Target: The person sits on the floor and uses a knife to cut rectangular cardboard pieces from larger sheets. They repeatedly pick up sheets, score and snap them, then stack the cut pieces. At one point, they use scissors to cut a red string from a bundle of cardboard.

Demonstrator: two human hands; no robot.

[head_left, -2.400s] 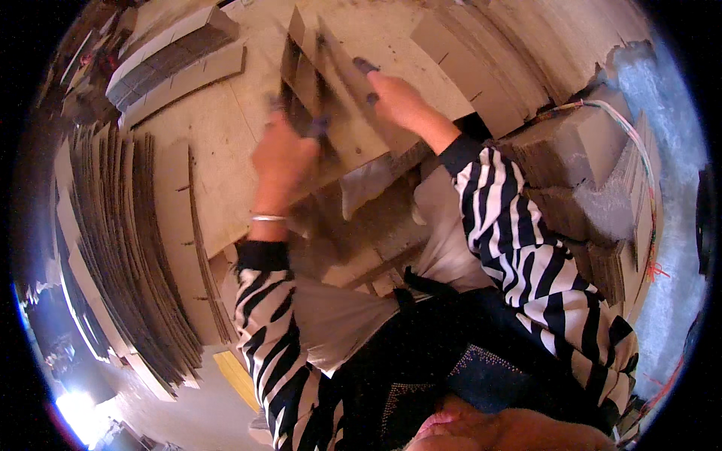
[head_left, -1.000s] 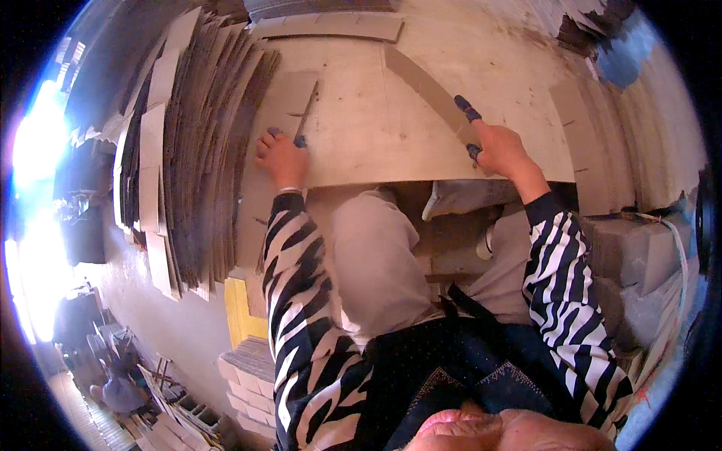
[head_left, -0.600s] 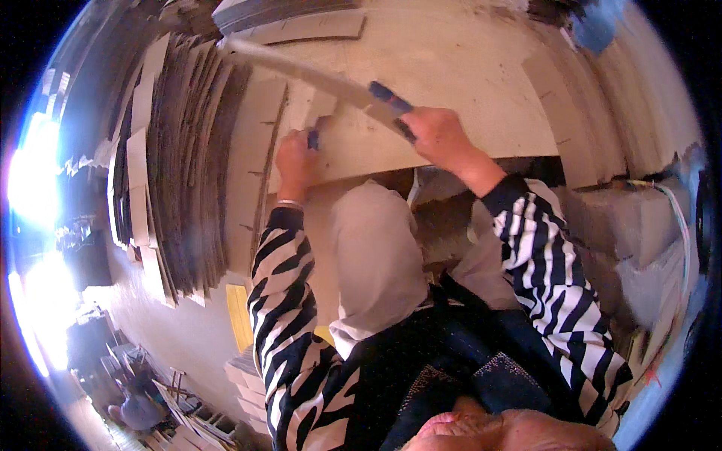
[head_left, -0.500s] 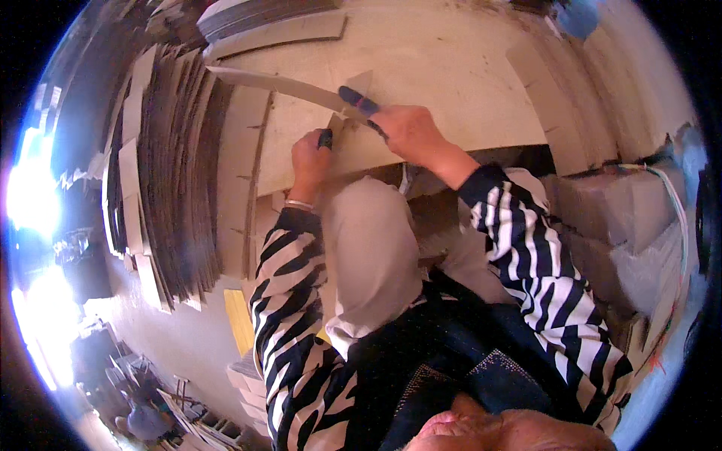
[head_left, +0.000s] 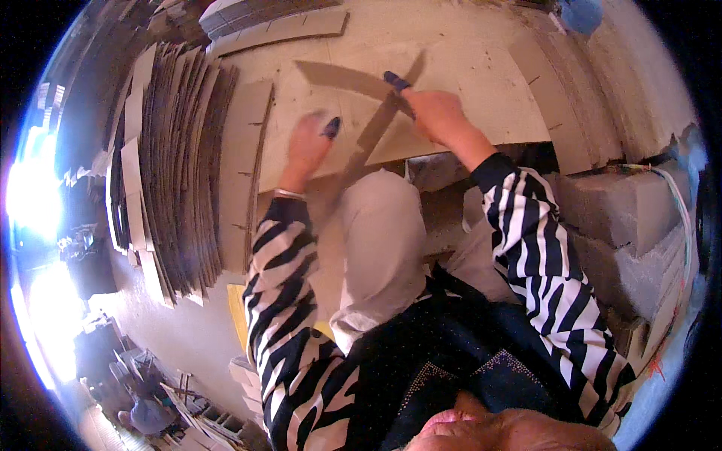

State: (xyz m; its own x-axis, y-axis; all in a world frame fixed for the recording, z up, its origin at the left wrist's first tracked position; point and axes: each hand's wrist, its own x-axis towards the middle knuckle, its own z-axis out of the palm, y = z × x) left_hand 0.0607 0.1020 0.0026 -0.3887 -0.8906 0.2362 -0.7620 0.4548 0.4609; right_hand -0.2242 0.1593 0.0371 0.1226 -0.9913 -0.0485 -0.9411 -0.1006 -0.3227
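Observation:
Two brown cardboard strips are crossed over the pale tabletop. The curved one, a cardboard strip [head_left: 331, 77], reaches left from the crossing. The straight cardboard strip [head_left: 376, 124] slants from upper right down toward my lap, its lower end blurred. My right hand [head_left: 436, 114] grips them at the crossing, with a dark cover on a finger or thumb; its other fingertips are hidden. To the left, apart from the strips, is my left hand [head_left: 310, 146], with a dark-covered thumb. Its fingers are smeared by motion, and nothing shows in it.
A tall stack of cardboard strips [head_left: 177, 165] stands at the left, beside a slotted cardboard piece [head_left: 244, 169] along the table's left edge. More cardboard [head_left: 282, 34] lies at the far left of the tabletop [head_left: 466, 68]. Other cardboard sheets [head_left: 560, 98] line the right side.
My right hand has moved away and slightly right with the curved strip. My left hand has come off the strips and moved slightly left. The straight strip now shows at more of its length.

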